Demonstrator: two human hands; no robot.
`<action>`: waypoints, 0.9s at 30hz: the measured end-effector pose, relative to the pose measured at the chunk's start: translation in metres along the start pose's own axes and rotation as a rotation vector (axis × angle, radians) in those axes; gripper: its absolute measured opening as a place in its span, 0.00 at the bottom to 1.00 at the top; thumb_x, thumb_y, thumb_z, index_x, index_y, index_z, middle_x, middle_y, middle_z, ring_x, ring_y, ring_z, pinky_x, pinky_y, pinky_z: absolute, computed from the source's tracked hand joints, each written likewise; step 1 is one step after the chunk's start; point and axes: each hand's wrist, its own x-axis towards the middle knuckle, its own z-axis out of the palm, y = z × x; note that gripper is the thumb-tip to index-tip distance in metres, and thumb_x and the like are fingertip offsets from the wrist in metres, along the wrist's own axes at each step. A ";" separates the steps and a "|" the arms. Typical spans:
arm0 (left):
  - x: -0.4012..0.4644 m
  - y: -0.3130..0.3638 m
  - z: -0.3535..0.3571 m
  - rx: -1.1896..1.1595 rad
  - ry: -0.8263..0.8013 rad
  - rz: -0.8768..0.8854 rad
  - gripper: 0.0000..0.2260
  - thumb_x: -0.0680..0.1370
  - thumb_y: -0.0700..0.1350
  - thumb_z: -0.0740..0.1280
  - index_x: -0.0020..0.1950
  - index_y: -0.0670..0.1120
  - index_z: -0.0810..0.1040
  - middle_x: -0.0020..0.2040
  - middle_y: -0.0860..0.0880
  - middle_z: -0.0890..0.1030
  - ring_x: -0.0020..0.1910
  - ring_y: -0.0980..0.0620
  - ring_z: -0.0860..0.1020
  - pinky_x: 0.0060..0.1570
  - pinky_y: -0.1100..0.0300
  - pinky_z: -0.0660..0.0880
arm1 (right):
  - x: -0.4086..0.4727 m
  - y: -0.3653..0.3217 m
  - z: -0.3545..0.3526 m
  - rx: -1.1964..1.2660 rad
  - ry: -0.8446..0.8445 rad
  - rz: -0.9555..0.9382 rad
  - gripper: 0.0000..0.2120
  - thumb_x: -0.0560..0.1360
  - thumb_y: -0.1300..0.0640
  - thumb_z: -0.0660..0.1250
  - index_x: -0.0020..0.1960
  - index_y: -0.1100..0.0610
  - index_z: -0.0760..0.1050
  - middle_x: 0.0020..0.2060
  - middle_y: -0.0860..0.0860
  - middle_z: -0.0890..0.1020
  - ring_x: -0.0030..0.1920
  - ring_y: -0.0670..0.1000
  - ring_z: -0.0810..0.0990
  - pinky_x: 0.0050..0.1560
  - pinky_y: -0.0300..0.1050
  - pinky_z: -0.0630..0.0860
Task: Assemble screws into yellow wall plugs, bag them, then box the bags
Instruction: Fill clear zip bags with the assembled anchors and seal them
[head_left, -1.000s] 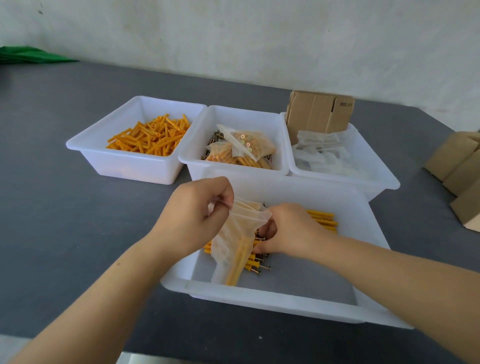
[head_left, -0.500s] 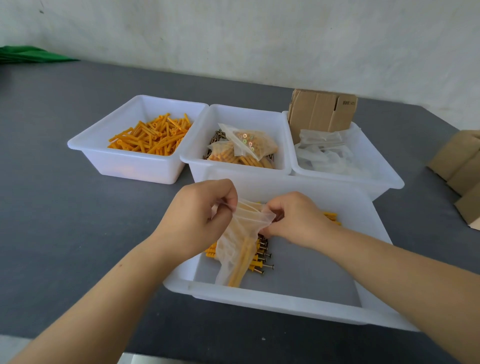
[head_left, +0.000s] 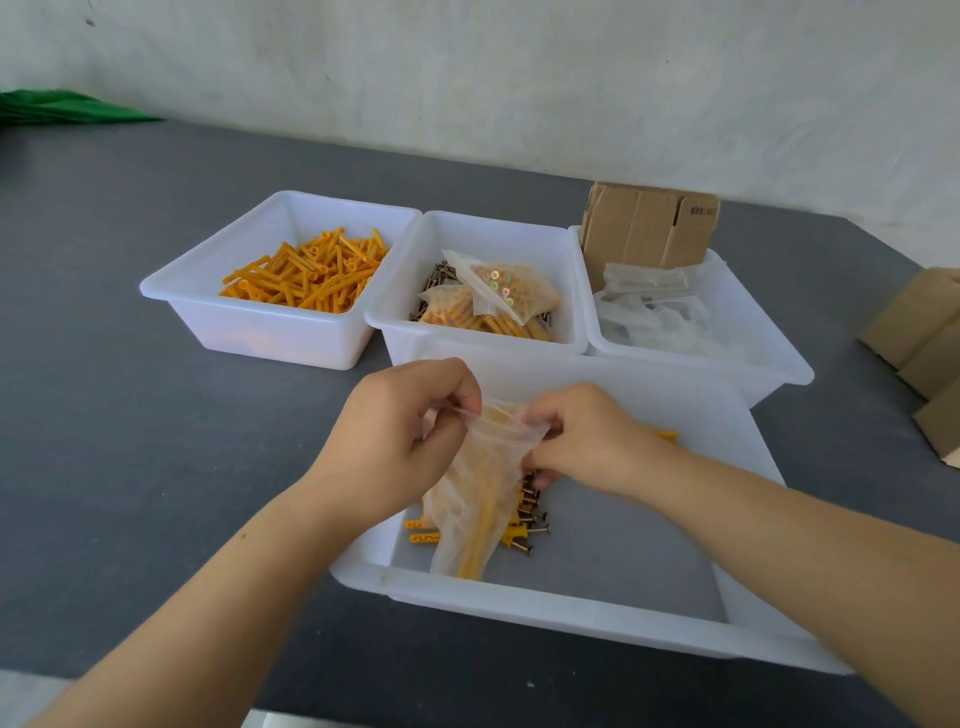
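Note:
A clear plastic bag (head_left: 480, 488) with yellow wall plugs inside hangs over the near white bin (head_left: 545, 605). My left hand (head_left: 400, 436) pinches the bag's top left edge. My right hand (head_left: 587, 441) pinches the top right edge, holding the mouth together. Under the bag lies a pile of assembled plugs with screws (head_left: 524, 525) on the bin floor. Filled bags (head_left: 498, 296) lie on loose screws in the middle back bin (head_left: 566, 291).
The back left bin (head_left: 208, 306) holds loose yellow plugs (head_left: 306, 278). The back right bin (head_left: 779, 358) holds empty clear bags (head_left: 649, 312) and flat cardboard (head_left: 649, 223). Folded cardboard boxes (head_left: 924, 338) lie at the table's right edge. Green material (head_left: 62, 106) sits far left.
My right hand rose from the pile of plugs to the bag's mouth and now pinches its right edge. The left hand kept its grip on the bag.

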 end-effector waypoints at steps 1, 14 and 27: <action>0.000 0.000 0.000 -0.005 -0.006 0.009 0.11 0.71 0.30 0.62 0.41 0.44 0.79 0.38 0.53 0.80 0.39 0.53 0.78 0.37 0.72 0.68 | 0.000 -0.002 -0.012 -0.027 0.046 -0.001 0.11 0.71 0.72 0.72 0.42 0.56 0.83 0.36 0.53 0.86 0.36 0.49 0.86 0.39 0.45 0.84; 0.006 0.002 -0.001 -0.060 -0.101 0.151 0.11 0.72 0.30 0.60 0.44 0.42 0.79 0.44 0.48 0.78 0.46 0.48 0.78 0.46 0.49 0.75 | -0.011 -0.063 -0.092 -0.145 -0.054 -0.257 0.06 0.74 0.67 0.73 0.48 0.58 0.84 0.39 0.52 0.87 0.43 0.50 0.87 0.42 0.40 0.83; 0.000 0.004 -0.004 -0.198 0.002 -0.019 0.09 0.77 0.37 0.59 0.49 0.43 0.79 0.47 0.48 0.80 0.50 0.49 0.77 0.50 0.52 0.75 | 0.003 -0.086 -0.042 -0.372 -0.127 -0.264 0.08 0.72 0.62 0.76 0.47 0.51 0.84 0.34 0.47 0.86 0.35 0.42 0.85 0.31 0.35 0.79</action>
